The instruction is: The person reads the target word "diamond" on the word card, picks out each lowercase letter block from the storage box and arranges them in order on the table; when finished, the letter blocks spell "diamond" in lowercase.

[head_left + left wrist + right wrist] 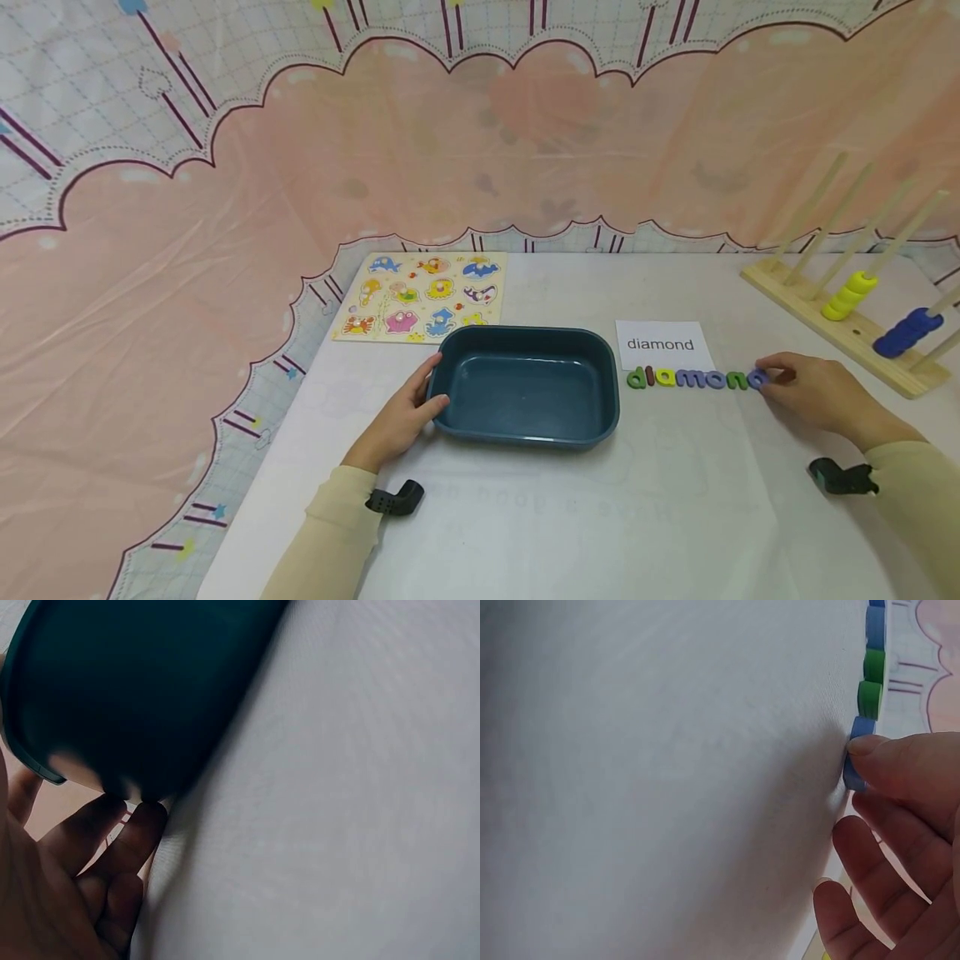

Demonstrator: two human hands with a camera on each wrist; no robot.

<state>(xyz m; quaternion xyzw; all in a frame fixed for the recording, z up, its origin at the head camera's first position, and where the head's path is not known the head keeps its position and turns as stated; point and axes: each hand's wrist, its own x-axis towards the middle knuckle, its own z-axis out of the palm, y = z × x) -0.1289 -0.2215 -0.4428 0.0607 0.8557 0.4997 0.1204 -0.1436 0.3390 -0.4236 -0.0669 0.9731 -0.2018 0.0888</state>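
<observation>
In the head view my left hand [399, 417] holds the left end of a dark blue rectangular tub [525, 435]. Its thumb lies over the rim, and in the left wrist view its fingertips [146, 821] touch the outer wall. A row of coloured plastic letters [690, 379] runs to the right of the tub, just below a white card [660, 333] printed "diamond". At the row's right end my right hand [817, 396] pinches a blue-purple letter [860, 729] between thumb and finger. That letter's shape is partly hidden by the fingers.
Behind the tub lies a wooden peg puzzle [420, 296] with sea animals. A wooden abacus [847, 325] with yellow and blue beads stands beyond my right hand. White cloth [555, 525] covers the table, and a patterned pink curtain [450, 150] hangs behind.
</observation>
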